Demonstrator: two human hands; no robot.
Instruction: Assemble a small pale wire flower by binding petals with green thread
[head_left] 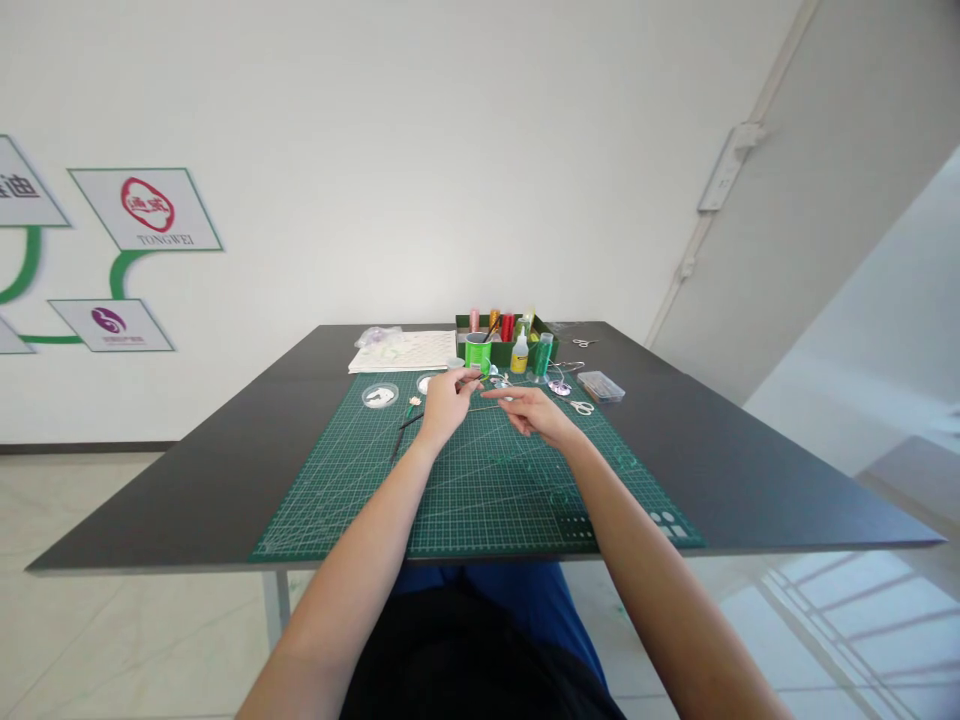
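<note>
"How are the hands listed?"

"Left hand [452, 392]: fingertips bunched; whether anything is pinched cannot be told. Right hand [532, 412]: forefinger extended, grip likewise unclear. Thin rod [484, 408]: seen between them, over the cutting mat [495, 500]."

"Hazards?"

"Green can [478, 354], near the left fingertips: could be toppled by a forward nudge. Rod: could be knocked askew by a brushing finger."
</note>
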